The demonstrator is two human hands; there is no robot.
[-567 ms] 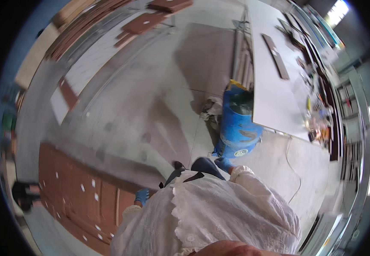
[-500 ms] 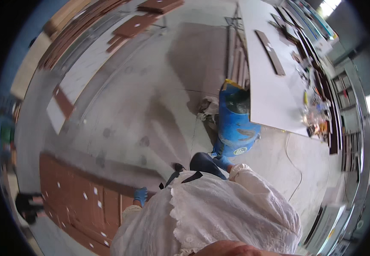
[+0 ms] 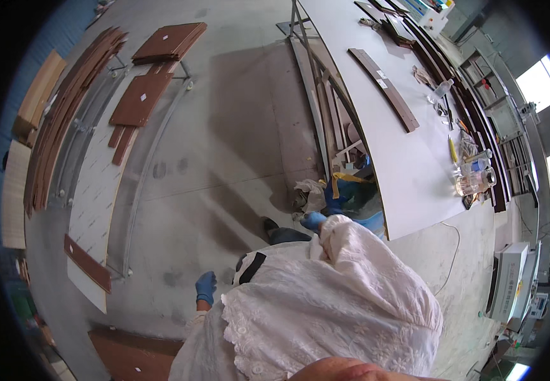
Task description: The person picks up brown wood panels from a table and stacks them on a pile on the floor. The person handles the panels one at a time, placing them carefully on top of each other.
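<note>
The left hand (image 3: 205, 287), in a blue glove, hung left of the lower centre of the frame, its forearm rising from the lower edge, fingers pointing upward, loosely bent and unclenched over the grey floor (image 3: 186, 238). The right hand (image 3: 313, 220), gloved alike, reached out from a white sleeve (image 3: 351, 244) just right of centre; whether its fingers were grasping something could not be told. It was close by the blue barrel (image 3: 371, 221), partly hidden by that sleeve, and the crumpled pale cloth (image 3: 311, 190) beside it. The white tabletop (image 3: 408, 184) stood immediately right of the barrel, bearing a long brown strip (image 3: 386, 92) and bottles (image 3: 475, 182) near its far edge. A brown panel (image 3: 135, 355) lay at the lower left, near the left hand; stacked brown boards (image 3: 169, 41) occupied the upper left.
</note>
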